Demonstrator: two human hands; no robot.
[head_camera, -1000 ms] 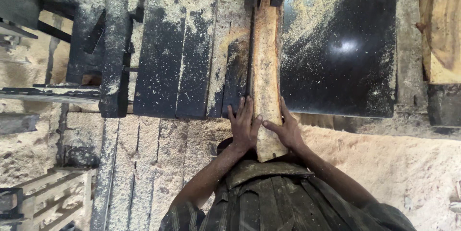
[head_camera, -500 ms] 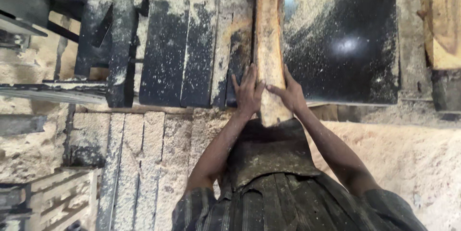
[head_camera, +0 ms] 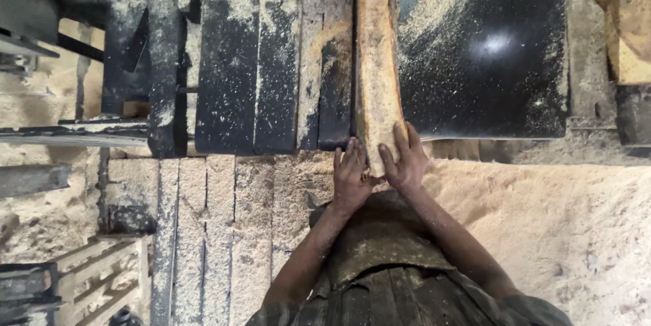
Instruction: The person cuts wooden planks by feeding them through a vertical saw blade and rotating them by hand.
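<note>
Plank (head_camera: 377, 62) pushed further forward; left hand (head_camera: 350, 178), right hand (head_camera: 405, 160) flat, fingers spread, against its end.

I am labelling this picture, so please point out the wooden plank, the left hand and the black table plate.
wooden plank (head_camera: 375, 62), head view, middle of its top face.
left hand (head_camera: 350, 178), head view, back of the hand.
black table plate (head_camera: 495, 89), head view, bare dusty surface right of the plank.

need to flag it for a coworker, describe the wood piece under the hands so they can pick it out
Find the big glossy black table dusted with sawdust at upper right. Along its left edge runs a long narrow plank, pale orange-brown with rough edges, reaching the top of the view. Both the left hand and right hand press on its near end; the dark slats beside it are black.
</note>
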